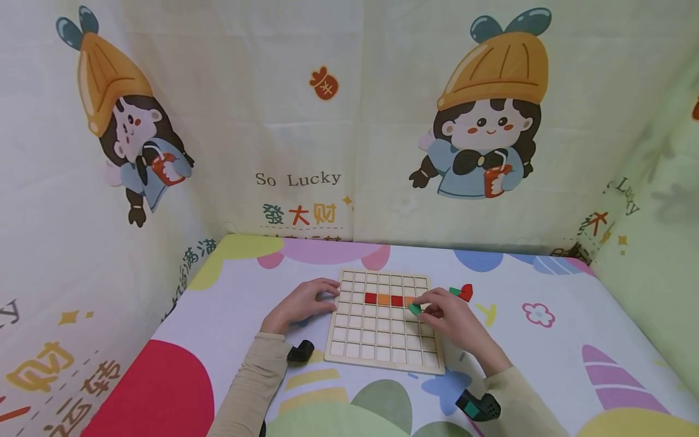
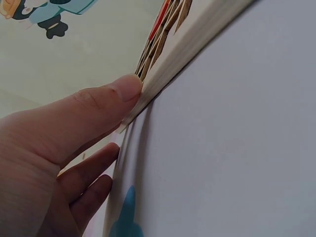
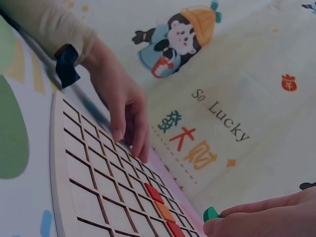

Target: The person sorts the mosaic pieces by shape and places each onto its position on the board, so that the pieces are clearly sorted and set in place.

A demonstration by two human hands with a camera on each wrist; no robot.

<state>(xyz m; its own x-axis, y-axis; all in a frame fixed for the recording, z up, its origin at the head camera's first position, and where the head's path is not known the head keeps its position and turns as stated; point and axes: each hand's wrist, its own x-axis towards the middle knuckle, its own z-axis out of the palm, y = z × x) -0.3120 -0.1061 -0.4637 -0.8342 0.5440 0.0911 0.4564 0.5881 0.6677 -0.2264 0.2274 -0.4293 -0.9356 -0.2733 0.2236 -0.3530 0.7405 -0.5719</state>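
Observation:
A pale wooden grid board [image 1: 353, 350] lies on the table, its square cells edged by thin raised lines. One row holds a red tile [image 1: 371, 298], an orange tile [image 1: 384, 300], another red tile [image 1: 397, 301] and, partly behind the right fingers, a second orange tile [image 1: 408, 301]. My right hand [image 1: 453, 315] pinches a small green piece [image 3: 211, 213] with a rounded edge between thumb and fingertips, over the board's right part. At the board's left edge rests my left hand [image 1: 303, 305], thumb [image 2: 116, 94] against the frame and the other fingers loosely bent.
Just right of the board lie a red piece [image 1: 466, 292] and a green piece [image 1: 455, 292]. A patterned cloth [image 1: 524, 358] covers the table, and printed curtains [image 1: 382, 133] stand behind and at both sides. Each wrist wears a black device [image 1: 478, 405].

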